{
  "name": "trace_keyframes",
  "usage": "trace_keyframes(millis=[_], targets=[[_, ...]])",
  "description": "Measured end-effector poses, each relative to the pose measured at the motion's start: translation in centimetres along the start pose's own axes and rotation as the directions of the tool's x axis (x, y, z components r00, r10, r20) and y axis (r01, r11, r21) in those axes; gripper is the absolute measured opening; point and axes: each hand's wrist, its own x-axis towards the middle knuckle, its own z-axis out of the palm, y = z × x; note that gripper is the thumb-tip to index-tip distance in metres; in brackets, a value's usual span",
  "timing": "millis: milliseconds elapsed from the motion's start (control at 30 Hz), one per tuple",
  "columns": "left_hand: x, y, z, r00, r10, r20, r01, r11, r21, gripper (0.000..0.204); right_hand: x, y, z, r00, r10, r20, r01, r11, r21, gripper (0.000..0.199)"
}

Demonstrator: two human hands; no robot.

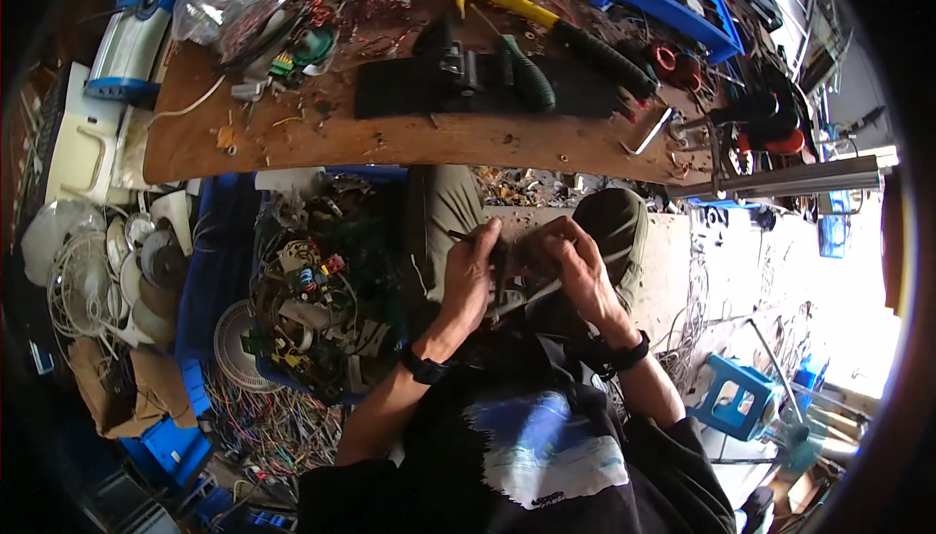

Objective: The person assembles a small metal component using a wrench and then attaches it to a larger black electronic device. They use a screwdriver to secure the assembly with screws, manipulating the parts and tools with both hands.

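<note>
Over my lap, my left hand point(471, 276) grips a small dark part, and a thin dark tool handle sticks out of it to the upper left. My right hand point(577, 263) is closed around the other side of the same small part point(514, 259), fingers pinched on it. A pale thin rod or wire point(531, 297) runs down-left below the two hands. Both wrists wear dark bands. The part itself is mostly hidden by my fingers.
A wooden bench point(409, 134) in front carries a yellow-headed hammer point(546, 17), green-handled pliers point(526, 76), a black mat point(409, 85), and loose wires. A blue crate point(219, 261) of electronic scrap stands at my left, fan grilles point(78, 280) beyond it. A blue stool point(738, 395) is at right.
</note>
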Motion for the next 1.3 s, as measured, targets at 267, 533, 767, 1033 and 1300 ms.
trace_keyframes(millis=[267, 533, 767, 1033, 1300], targets=[[1.0, 0.1, 0.4, 1.000, 0.007, 0.006, -0.007, 0.998, -0.064, 0.032, -1.5, 1.6, -2.4, 0.988, 0.152, 0.030, -0.150, 0.987, -0.065, 0.045], [1.5, -0.6, 1.8, 0.994, 0.113, 0.004, -0.113, 0.989, 0.096, 0.025, -1.5, 1.3, -2.3, 0.993, -0.118, -0.026, 0.116, 0.991, -0.061, 0.029], [1.1, -0.9, 3.1, 0.981, 0.193, -0.011, -0.179, 0.925, 0.336, 0.024, -1.4, -0.6, -2.8, 0.987, -0.160, -0.027, 0.157, 0.983, -0.098, 0.038], [1.4, -1.7, 3.8, 0.952, 0.286, 0.106, -0.304, 0.919, 0.250, 0.016, -2.0, -0.7, -3.9, 0.999, -0.011, 0.041, 0.009, 0.999, 0.053, 0.040], [1.0, -0.6, 4.0, 0.896, 0.343, 0.283, -0.441, 0.765, 0.470, 0.012, -2.3, -1.2, -4.1, 0.991, 0.123, 0.060, -0.136, 0.930, 0.341, 0.038]])
